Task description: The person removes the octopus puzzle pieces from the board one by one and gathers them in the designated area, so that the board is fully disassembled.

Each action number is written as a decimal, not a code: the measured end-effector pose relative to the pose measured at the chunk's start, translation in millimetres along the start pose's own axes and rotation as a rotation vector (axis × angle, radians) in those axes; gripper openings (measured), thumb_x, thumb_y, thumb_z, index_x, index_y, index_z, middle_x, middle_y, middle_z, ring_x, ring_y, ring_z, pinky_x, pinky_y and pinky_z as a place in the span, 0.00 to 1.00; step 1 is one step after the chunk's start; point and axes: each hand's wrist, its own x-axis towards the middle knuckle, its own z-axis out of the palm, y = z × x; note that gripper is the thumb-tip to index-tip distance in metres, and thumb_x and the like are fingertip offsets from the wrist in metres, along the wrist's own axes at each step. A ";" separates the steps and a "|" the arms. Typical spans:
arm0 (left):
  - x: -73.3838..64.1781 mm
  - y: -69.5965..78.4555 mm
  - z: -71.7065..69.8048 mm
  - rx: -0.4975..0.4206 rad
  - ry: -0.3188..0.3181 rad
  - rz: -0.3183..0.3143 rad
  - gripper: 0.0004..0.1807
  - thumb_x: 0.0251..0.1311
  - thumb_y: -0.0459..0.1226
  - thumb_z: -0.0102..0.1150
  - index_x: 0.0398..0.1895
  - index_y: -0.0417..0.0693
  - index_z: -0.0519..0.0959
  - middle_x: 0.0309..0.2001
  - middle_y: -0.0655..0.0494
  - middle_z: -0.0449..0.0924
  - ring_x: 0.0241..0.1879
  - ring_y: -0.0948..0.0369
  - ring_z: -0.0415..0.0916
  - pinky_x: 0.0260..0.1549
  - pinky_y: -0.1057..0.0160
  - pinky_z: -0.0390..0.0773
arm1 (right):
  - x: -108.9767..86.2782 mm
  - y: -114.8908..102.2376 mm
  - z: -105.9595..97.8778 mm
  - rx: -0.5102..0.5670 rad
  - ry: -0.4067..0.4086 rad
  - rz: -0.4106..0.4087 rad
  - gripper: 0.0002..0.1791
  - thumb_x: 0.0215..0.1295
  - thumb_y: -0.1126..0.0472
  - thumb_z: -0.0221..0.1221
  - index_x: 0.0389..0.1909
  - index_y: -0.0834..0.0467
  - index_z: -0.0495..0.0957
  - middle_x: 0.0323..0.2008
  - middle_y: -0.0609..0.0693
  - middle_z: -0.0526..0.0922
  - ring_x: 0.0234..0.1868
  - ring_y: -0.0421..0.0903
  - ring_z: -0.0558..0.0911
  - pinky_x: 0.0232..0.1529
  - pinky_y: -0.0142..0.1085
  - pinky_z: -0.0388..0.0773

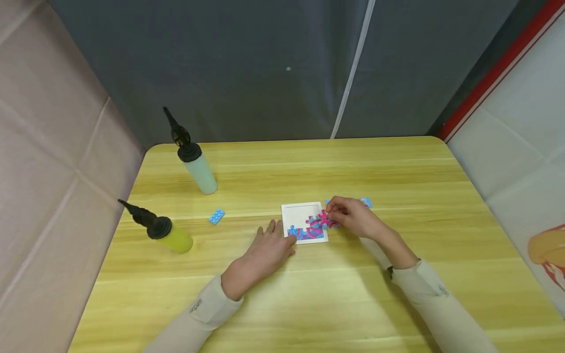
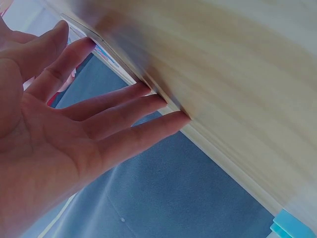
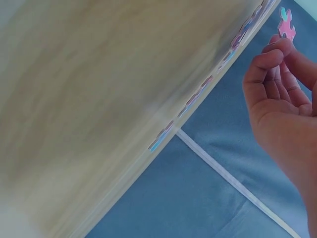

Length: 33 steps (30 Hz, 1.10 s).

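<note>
A white square puzzle tray [image 1: 302,213] lies on the table, with joined pink and blue pieces [image 1: 305,234] along its near side and up its right side. My left hand [image 1: 266,250] rests at the tray's left edge, fingers extended and thumb at the lower left corner. In the left wrist view, the fingertips [image 2: 184,117] touch down beside the tray. Between thumb and index finger, my right hand [image 1: 355,216] pinches a pink puzzle piece [image 3: 286,26], held raised above the table over the tray's right edge. The hand partly hides loose pieces behind it.
A loose blue puzzle piece [image 1: 366,202] lies right of the tray. Left of it are a blue toy brick [image 1: 217,216], a pale green bottle [image 1: 201,174] and a yellow bottle [image 1: 177,239], both with black tops. A dark curtain [image 1: 247,73] hangs behind the table.
</note>
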 end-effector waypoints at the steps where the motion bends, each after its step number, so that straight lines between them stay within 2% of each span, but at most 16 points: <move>1: 0.0 0.1 0.1 -0.002 0.001 0.002 0.10 0.72 0.45 0.61 0.43 0.50 0.82 0.66 0.25 0.72 0.68 0.29 0.69 0.58 0.27 0.74 | -0.7 0.5 -0.5 -0.001 0.002 0.001 0.04 0.75 0.63 0.60 0.42 0.60 0.80 0.34 0.52 0.86 0.32 0.46 0.82 0.35 0.31 0.79; 17: 0.3 -0.5 1.8 -0.004 0.016 0.016 0.10 0.72 0.45 0.61 0.42 0.50 0.82 0.63 0.26 0.74 0.67 0.29 0.70 0.56 0.27 0.74 | -9.1 6.3 -5.7 -0.003 0.030 0.024 0.06 0.74 0.62 0.62 0.42 0.62 0.79 0.34 0.52 0.86 0.32 0.46 0.81 0.34 0.30 0.79; 24: 0.6 -0.9 1.4 -0.003 0.034 0.023 0.09 0.72 0.45 0.61 0.40 0.50 0.82 0.61 0.26 0.75 0.66 0.29 0.71 0.55 0.27 0.75 | -11.7 9.3 -9.5 0.001 0.040 0.009 0.02 0.73 0.67 0.61 0.42 0.61 0.80 0.32 0.54 0.86 0.29 0.47 0.81 0.31 0.30 0.78; 33: 0.3 -0.2 1.5 -0.004 0.031 0.024 0.09 0.72 0.45 0.61 0.39 0.50 0.82 0.61 0.26 0.75 0.66 0.29 0.71 0.55 0.27 0.75 | -16.5 15.1 -13.5 -0.015 0.054 0.011 0.02 0.73 0.69 0.59 0.41 0.61 0.80 0.32 0.54 0.86 0.30 0.48 0.81 0.31 0.30 0.76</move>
